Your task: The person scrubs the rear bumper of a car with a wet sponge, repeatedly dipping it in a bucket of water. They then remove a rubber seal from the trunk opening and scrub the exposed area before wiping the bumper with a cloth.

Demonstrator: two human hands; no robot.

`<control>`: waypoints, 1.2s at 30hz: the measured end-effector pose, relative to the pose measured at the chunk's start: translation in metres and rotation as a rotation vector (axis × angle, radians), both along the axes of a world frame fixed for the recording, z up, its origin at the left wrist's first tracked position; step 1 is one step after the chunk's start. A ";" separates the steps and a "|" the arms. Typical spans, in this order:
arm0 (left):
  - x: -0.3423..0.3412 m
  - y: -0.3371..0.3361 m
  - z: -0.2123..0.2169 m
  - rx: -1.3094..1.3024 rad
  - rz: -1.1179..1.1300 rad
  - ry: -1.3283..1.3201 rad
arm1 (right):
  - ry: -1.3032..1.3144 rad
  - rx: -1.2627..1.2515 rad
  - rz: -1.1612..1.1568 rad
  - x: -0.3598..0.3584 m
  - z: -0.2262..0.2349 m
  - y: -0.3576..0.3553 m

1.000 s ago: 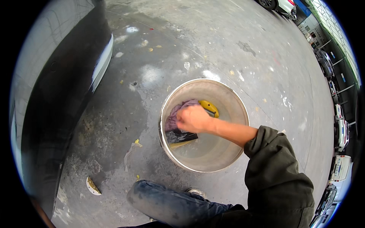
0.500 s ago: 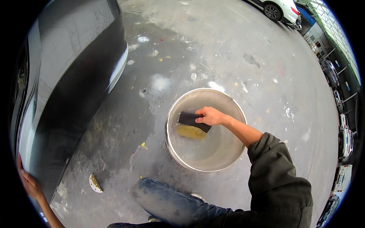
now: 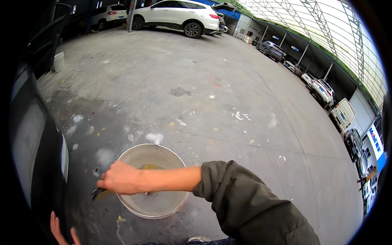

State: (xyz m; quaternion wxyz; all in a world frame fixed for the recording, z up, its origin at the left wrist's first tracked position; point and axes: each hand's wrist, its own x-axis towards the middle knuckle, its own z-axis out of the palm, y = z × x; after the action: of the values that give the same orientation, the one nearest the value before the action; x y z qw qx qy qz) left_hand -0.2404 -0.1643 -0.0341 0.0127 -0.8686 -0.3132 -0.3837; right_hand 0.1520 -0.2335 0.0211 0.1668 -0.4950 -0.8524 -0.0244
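A sponge (image 3: pixel 98 192) is clamped in the right hand (image 3: pixel 119 178) beside the bucket (image 3: pixel 153 205), mostly hidden. The left hand (image 3: pixel 61 230) is cut off; fingers spread.

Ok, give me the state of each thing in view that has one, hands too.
Bucket: upright on the concrete, no lid.
Sponge: gripped in the right hand, outside the bucket's left rim, mostly hidden.
Right hand: closed on the sponge.
Left hand: fingers spread, against the dark car.
Dark car: parked at the left.
White car: parked in the distance.
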 end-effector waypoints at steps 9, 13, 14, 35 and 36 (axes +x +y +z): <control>0.040 0.034 -0.110 -0.781 -0.200 -0.214 | 0.169 0.285 0.342 -0.099 -0.069 0.042; 0.042 0.026 -0.124 -1.043 -0.267 -0.605 | 0.211 0.430 0.458 -0.102 -0.107 0.044; 0.040 0.020 -0.120 -1.064 -0.243 -0.559 | 0.230 0.460 0.456 -0.106 -0.116 0.045; 0.093 -0.012 -0.020 -1.095 -0.134 -0.533 | 1.976 -1.021 -0.183 -0.089 -0.125 0.033; 0.105 -0.022 0.005 -1.169 -0.094 -0.591 | 1.929 -1.010 -0.095 -0.085 -0.128 0.038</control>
State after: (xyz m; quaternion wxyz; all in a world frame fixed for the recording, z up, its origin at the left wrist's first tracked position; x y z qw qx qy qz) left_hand -0.1356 -0.1866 -0.0291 -0.5649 -0.6030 -0.4220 -0.3730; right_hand 0.0673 -0.1952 -0.1065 0.5419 -0.3497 -0.2544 0.7207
